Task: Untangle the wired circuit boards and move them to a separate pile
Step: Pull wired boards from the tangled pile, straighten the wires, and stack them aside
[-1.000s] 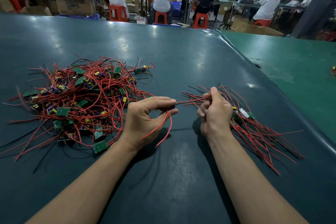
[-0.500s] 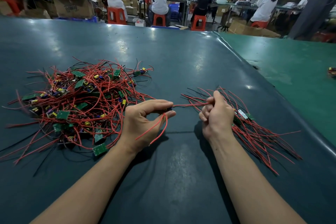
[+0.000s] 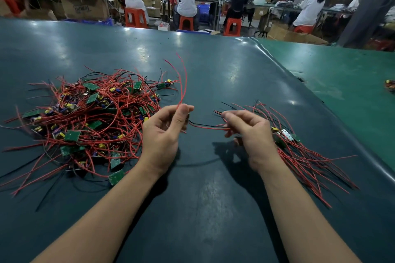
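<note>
A tangled heap of small green circuit boards with red and black wires (image 3: 85,121) lies on the dark table at the left. A smaller, straighter pile of wired boards (image 3: 299,149) lies at the right. Between them my left hand (image 3: 164,134) pinches one wired board; its two long red wires (image 3: 183,79) curve upward from my fingertips. A red and a black wire (image 3: 205,126) run from that board to my right hand (image 3: 250,132), which holds them in loosely curled fingers just left of the sorted pile. The board itself is mostly hidden behind my left fingers.
The dark table (image 3: 203,209) meets a lighter green table (image 3: 342,83) at a raised seam on the right. A small wired object (image 3: 390,85) lies at that table's right edge. People sit on orange stools (image 3: 134,17) at benches beyond.
My left hand has lifted and turned, so the board's red wires now swing upward instead of hanging down. My right hand has loosened from a fist and slid along the wires.
</note>
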A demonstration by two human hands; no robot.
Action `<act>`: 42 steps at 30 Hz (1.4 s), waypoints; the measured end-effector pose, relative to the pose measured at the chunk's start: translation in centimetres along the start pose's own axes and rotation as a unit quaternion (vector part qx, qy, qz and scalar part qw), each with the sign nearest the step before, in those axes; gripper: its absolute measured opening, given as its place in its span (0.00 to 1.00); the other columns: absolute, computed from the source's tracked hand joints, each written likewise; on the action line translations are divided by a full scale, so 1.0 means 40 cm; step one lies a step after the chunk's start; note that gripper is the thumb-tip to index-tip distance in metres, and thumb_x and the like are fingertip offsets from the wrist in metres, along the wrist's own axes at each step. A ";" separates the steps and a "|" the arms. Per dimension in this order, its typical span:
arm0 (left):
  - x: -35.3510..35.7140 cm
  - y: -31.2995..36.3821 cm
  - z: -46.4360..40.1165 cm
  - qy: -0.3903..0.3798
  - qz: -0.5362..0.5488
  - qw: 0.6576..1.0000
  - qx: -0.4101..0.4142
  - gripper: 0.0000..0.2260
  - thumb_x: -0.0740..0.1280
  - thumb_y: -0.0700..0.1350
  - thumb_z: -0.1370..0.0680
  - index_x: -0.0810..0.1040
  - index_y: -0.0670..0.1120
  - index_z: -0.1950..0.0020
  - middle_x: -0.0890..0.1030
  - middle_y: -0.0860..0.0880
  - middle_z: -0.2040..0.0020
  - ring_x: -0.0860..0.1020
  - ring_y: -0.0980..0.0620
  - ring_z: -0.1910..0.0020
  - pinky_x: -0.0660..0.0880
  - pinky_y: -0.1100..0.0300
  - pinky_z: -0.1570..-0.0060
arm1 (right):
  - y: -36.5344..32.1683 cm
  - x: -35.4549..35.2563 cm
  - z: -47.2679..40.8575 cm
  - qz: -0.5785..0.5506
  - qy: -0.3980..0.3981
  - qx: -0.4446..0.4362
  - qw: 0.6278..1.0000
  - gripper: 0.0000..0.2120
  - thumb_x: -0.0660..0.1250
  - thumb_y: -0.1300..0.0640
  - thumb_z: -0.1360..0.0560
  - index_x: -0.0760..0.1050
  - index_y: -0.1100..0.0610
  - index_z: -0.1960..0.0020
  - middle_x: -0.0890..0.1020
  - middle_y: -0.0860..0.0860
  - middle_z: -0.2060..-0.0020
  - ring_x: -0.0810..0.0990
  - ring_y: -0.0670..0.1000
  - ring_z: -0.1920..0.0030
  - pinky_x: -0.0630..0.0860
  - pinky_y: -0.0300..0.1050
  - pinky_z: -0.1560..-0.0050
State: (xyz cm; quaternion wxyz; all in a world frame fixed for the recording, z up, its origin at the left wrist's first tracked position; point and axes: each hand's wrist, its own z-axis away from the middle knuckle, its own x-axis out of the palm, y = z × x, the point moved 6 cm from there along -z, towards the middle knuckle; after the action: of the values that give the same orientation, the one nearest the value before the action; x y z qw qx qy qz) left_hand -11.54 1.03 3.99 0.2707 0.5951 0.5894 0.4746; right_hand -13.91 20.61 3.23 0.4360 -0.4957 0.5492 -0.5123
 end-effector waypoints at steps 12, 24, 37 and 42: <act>0.082 -0.048 0.058 -0.235 0.056 0.938 -0.247 0.14 0.67 0.52 0.27 0.84 0.43 0.56 0.79 0.46 0.71 0.72 0.55 0.81 0.68 0.68 0.79 | 0.001 0.071 0.051 -0.050 -0.147 0.034 0.987 0.11 0.70 0.48 0.29 0.84 0.56 0.58 0.83 0.50 0.69 0.75 0.46 0.72 0.69 0.37 0.74; 0.083 -0.052 0.061 -0.221 0.089 0.923 -0.302 0.13 0.64 0.48 0.25 0.81 0.39 0.54 0.77 0.42 0.71 0.71 0.52 0.80 0.69 0.65 0.78 | 0.042 0.094 0.024 -0.131 -0.148 0.058 0.979 0.13 0.74 0.47 0.36 0.85 0.55 0.59 0.78 0.51 0.72 0.70 0.47 0.74 0.63 0.37 0.75; 0.086 -0.043 0.073 -0.278 0.013 0.923 -0.265 0.12 0.63 0.44 0.28 0.81 0.44 0.70 0.73 0.45 0.78 0.66 0.53 0.84 0.64 0.68 0.82 | 0.023 0.016 -0.024 -0.221 0.044 0.028 0.974 0.10 0.67 0.62 0.22 0.78 0.63 0.61 0.81 0.47 0.71 0.64 0.43 0.78 0.59 0.34 0.79; 0.085 -0.034 0.087 -0.316 -0.012 0.910 -0.269 0.12 0.61 0.44 0.30 0.81 0.43 0.69 0.71 0.45 0.79 0.66 0.53 0.83 0.63 0.69 0.81 | 0.045 0.018 -0.026 -0.256 0.068 0.074 0.961 0.19 0.63 0.60 0.20 0.69 0.58 0.71 0.63 0.48 0.82 0.58 0.44 0.83 0.53 0.32 0.81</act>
State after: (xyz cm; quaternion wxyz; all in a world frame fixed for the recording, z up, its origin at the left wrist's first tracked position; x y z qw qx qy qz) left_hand -9.57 5.32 2.23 0.5983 0.6118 0.3301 0.3985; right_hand -15.21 20.02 1.57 0.2873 -0.5504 0.3926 -0.6785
